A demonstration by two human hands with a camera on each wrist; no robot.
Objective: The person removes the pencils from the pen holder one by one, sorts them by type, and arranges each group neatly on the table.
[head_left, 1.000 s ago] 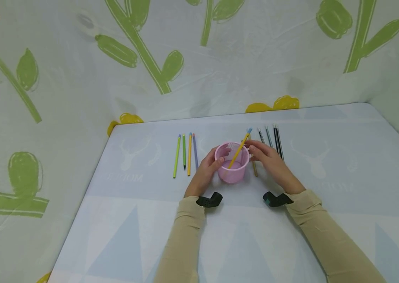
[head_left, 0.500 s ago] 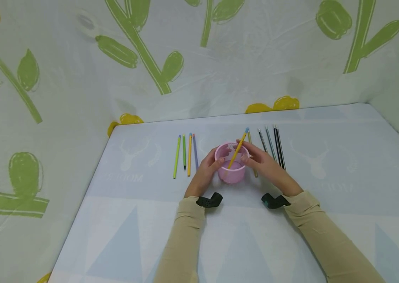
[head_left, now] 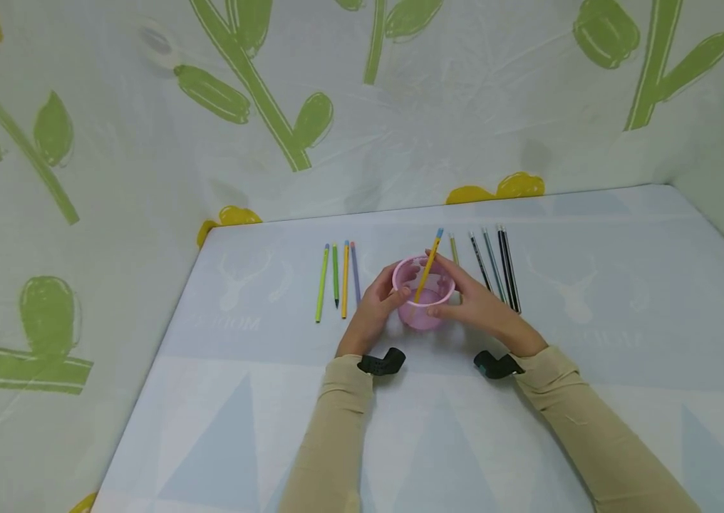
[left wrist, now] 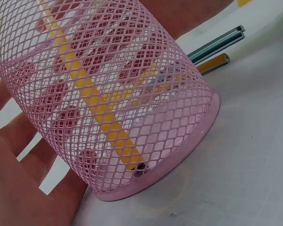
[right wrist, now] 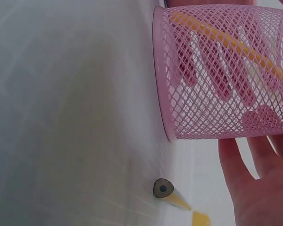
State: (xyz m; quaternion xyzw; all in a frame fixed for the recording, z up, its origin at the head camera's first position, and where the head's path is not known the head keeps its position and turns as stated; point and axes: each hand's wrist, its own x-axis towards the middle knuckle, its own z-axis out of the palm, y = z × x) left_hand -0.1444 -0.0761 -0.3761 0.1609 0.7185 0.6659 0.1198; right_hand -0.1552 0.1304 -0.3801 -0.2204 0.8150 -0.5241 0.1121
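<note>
A pink mesh pencil cup (head_left: pixel 425 318) stands on the table between my two hands. Inside it leans a yellow pencil (head_left: pixel 429 267), blue end up above the rim; in the left wrist view its dark lower tip is at the cup's bottom. My left hand (head_left: pixel 370 313) grips the cup's left side, thumb over the near rim. From the right, my right hand (head_left: pixel 474 303) holds it too, thumb on the front and fingers around the far side. Through the mesh in the right wrist view, fingers (right wrist: pixel 212 70) show behind the cup (right wrist: pixel 217 113).
Left of the cup lie several pencils, among them a light green pencil (head_left: pixel 322 285) and a purple pencil (head_left: pixel 355 271). On the right are a gold pencil (head_left: pixel 454 246), partly behind my right hand, a blue-grey pencil (head_left: pixel 493 263) and black pencils (head_left: pixel 508 271). A flowered cloth wall (head_left: pixel 400 142) borders the table.
My right hand has moved left from beside the pencil cup to hold its side. The yellow pencil's upper end has shifted left, so it leans less.
</note>
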